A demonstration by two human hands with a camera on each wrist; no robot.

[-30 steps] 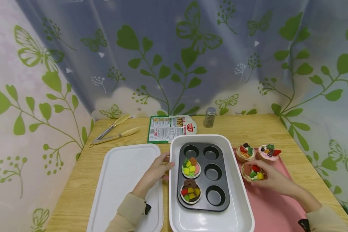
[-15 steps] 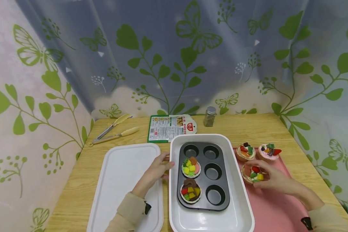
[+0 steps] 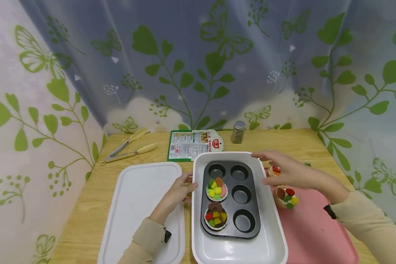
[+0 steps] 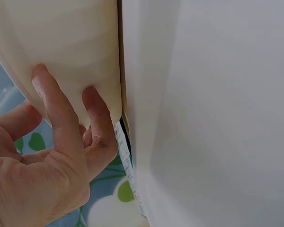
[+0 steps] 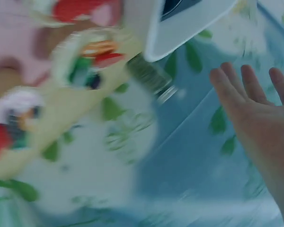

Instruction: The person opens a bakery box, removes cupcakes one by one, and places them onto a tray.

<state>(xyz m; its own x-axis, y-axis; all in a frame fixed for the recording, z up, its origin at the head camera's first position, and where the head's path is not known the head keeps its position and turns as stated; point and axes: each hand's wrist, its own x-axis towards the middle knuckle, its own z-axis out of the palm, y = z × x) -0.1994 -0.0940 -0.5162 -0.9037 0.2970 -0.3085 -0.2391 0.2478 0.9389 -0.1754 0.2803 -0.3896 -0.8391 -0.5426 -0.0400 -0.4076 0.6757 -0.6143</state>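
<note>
A black muffin tin lies inside a deep white rectangular pan. Two fruit-topped tarts sit in its left column, a yellow-green one in the middle and a chocolate one at the front. My left hand holds the pan's left side, thumb at the rim and fingertips on the outer wall. Over the pan's right rim my right hand reaches with spread fingers, holding nothing. Right of the pan stands another fruit tart; two tarts behind it are partly hidden by that hand.
A pink tray lies right of the pan, a white tray left. Behind are open tongs, a green-edged printed packet and a small spice jar. Patterned curtains bound the table.
My right hand has let go of the front tart on the pink tray and moved left and back to the pan's right rim. The left hand stays in place.
</note>
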